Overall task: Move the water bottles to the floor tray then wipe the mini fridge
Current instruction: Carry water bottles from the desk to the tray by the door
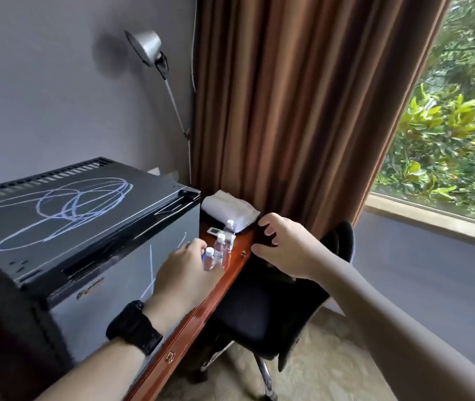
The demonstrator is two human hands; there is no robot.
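Nearest the camera, the left hand (185, 273), a black watch (135, 325) on its wrist, has its fingers curled round the small clear plastic water bottle with a white cap (209, 260), which sits at the front edge of the polished reddish wooden desk (230, 273), just right of the mini fridge; the grip looks closed on the bottle, though the fingertips are hidden behind it; the right hand (282, 250) hovers over the desk edge with fingers spread and curved, gripping nothing, above the black office chair (262, 311); just behind the held bottle stands a second clear bottle (219, 246), touching or nearly so, and a third (229, 227) stands further back beside the folded white cloth (230, 211); a small white remote-like item (214, 231) lies near them; the black mini fridge (65, 227), left of the bottles, carries pale scribbled marks (65, 206) on its top and some on its door; the floor tray is not in view

Risks as I judge them: lifting the front bottle could clip its neighbour and tip it off the desk edge onto the chair; the smooth small bottle may slip from a one-handed grasp; the chair crowds the route down to the floor; wiping before all three bottles are clear could sweep the cloth into them; the scribbles may smear rather than lift
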